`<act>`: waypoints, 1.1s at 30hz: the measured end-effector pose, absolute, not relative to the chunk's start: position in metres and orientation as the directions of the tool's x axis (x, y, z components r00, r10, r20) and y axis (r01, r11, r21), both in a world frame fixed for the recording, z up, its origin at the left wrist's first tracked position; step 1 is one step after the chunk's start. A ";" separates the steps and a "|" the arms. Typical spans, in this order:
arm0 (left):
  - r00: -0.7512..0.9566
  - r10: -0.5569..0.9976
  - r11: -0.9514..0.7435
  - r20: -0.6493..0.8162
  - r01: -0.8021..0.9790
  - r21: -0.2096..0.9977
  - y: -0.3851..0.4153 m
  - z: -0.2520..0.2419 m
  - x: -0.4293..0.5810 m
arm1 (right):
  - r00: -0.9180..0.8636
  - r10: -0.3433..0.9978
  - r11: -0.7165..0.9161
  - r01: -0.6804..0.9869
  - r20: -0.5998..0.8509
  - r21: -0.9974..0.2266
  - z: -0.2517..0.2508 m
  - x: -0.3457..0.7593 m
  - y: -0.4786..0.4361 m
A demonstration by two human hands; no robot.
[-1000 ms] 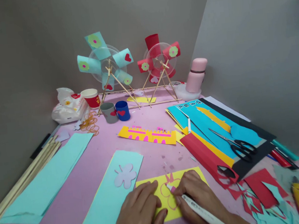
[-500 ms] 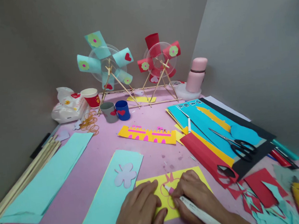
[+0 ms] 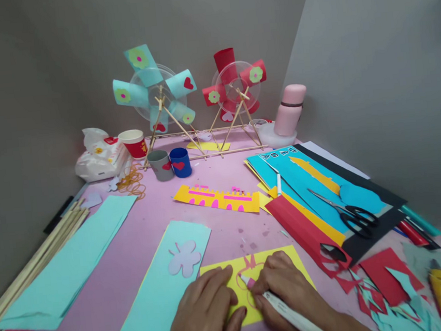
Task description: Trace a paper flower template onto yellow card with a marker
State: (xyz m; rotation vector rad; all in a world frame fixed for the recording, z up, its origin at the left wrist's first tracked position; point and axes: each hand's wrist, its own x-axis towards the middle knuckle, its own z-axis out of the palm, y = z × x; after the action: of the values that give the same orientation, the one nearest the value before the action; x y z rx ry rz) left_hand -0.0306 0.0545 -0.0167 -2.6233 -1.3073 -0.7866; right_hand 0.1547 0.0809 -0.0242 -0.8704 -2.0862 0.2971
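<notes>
In the head view my right hand grips a white marker pen with a pink band near its tip. That tip rests on a yellow sheet of paper, on the pinkish outline of a drawn shape, partly hidden by my hand. My left hand lies flat with fingers stretched out over the sheet's left edge, holding nothing. Beside it is a long light-blue paper strip, carrying a pale lilac butterfly-like cutout.
Scissors lie on blue paper at right, near red scraps. Behind stand two stick-framed wheels, a pink bottle and two small cups. Wooden sticks lie at left.
The marker's tip has shifted very slightly to the left and down along the drawn outline. My left hand is almost unmoved.
</notes>
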 end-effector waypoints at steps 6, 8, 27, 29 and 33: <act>0.495 0.715 -0.625 0.495 0.769 0.133 0.055 -0.016 -0.028 | -0.421 0.662 0.744 0.472 0.620 -0.473 -0.021 0.155 0.081; 0.497 0.720 -0.624 0.485 0.770 0.138 0.054 -0.017 -0.028 | -0.426 0.658 0.748 0.469 0.621 -0.471 -0.021 0.155 0.081; 0.485 0.764 -0.600 0.426 0.777 0.191 0.052 -0.019 -0.031 | -0.431 0.664 0.745 0.456 0.612 -0.487 -0.017 0.154 0.079; 0.483 0.768 -0.595 0.421 0.781 0.191 0.052 -0.019 -0.031 | -0.436 0.659 0.749 0.452 0.613 -0.484 -0.017 0.154 0.079; 0.491 0.769 -0.598 0.408 0.779 0.188 0.051 -0.018 -0.031 | -0.448 0.650 0.757 0.449 0.614 -0.474 -0.017 0.156 0.079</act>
State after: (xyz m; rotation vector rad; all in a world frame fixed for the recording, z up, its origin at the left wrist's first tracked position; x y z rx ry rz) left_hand -0.0313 0.0511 -0.0185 -2.6939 -1.3993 -0.7204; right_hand 0.1561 0.0786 -0.0174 -0.8214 -2.1186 0.3071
